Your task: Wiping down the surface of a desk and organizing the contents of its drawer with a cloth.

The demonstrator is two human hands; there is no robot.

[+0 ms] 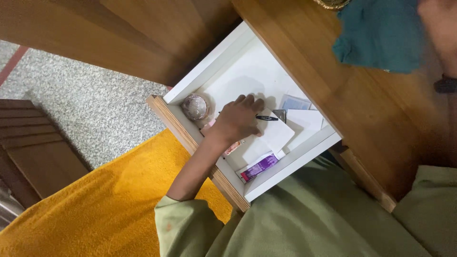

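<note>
drawer (223, 62), one, white inside, pulled open. left hand (238, 119) reaching in, fingers spread flat on white paper (276, 135), clamped on nothing; one black pen (266, 118) just beside fingertips. one round jar (195, 106) at corner, one purple tube (259, 166) near front. right hand (440, 28) on tabletop touching one teal cloth (381, 33); grip cannot be told.

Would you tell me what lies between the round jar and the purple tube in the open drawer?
In the head view, the left hand lies between the round jar and purple tube.
</note>
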